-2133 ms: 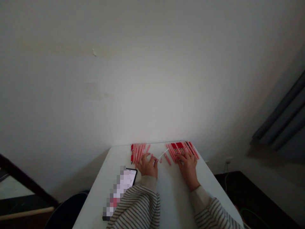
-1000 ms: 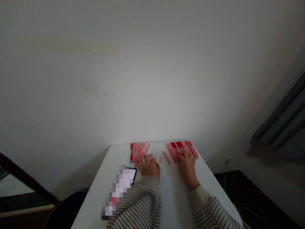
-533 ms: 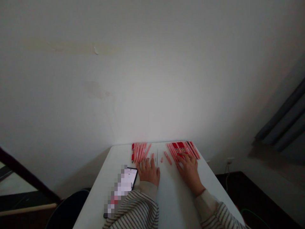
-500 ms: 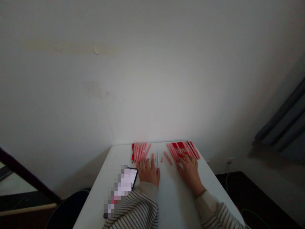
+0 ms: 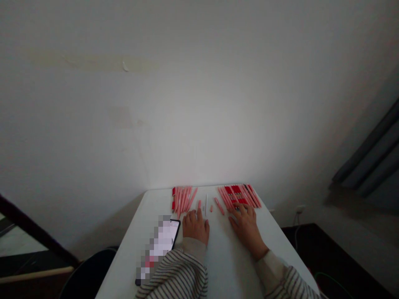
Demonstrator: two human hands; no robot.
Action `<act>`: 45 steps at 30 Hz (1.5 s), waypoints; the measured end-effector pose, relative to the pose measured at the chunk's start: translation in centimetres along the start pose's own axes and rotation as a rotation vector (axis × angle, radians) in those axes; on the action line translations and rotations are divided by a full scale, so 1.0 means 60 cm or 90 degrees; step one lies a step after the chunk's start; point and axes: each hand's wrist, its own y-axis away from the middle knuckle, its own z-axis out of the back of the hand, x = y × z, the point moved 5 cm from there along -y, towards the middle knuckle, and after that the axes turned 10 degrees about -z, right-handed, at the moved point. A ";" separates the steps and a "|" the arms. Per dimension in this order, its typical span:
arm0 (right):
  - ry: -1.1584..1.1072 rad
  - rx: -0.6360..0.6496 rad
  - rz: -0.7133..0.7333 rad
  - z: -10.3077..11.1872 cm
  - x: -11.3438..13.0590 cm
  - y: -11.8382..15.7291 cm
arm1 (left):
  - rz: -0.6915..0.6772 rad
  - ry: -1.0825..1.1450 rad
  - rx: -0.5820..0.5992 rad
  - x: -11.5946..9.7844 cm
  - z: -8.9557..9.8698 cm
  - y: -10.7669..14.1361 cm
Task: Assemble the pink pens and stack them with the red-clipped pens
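My left hand point(image 5: 195, 227) lies palm down on the table, fingers stretched out and holding nothing. Beyond its fingertips is a row of pink pens point(image 5: 184, 200), with a red piece at the row's left end. My right hand point(image 5: 247, 228) rests flat with fingers apart, its fingertips at the lower ends of a second row of pink and red pens point(image 5: 225, 197). Between the rows lie a thin white stick point(image 5: 206, 204), a short pink piece point(image 5: 200, 204), a tiny pink piece point(image 5: 211, 208) and a pink pen barrel point(image 5: 219, 206).
A phone point(image 5: 171, 236) lies on the white table point(image 5: 224, 265), left of my left hand. The table's far edge meets a pale wall point(image 5: 199, 104). A dark round seat point(image 5: 90, 276) stands at left; a grey curtain point(image 5: 370, 153) and a wall socket point(image 5: 301, 209) are at right.
My left hand's fingers have drawn in, away from the left pens. My right hand has slid slightly back toward me, uncovering more of the right row. The loose pieces stay put.
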 end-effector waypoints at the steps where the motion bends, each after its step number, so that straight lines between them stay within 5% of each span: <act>1: -0.002 -0.002 -0.001 -0.001 -0.001 0.000 | 0.000 0.004 0.006 0.000 0.001 -0.001; 6: -0.025 -0.014 0.021 -0.006 0.005 -0.008 | 0.016 0.007 0.013 0.000 0.005 -0.001; 17: -0.049 0.029 0.080 -0.025 0.084 -0.043 | 0.043 -0.016 -0.033 -0.001 -0.010 0.001; 45: -0.077 0.061 0.162 -0.025 0.083 -0.029 | 0.028 0.026 -0.054 0.007 -0.005 0.001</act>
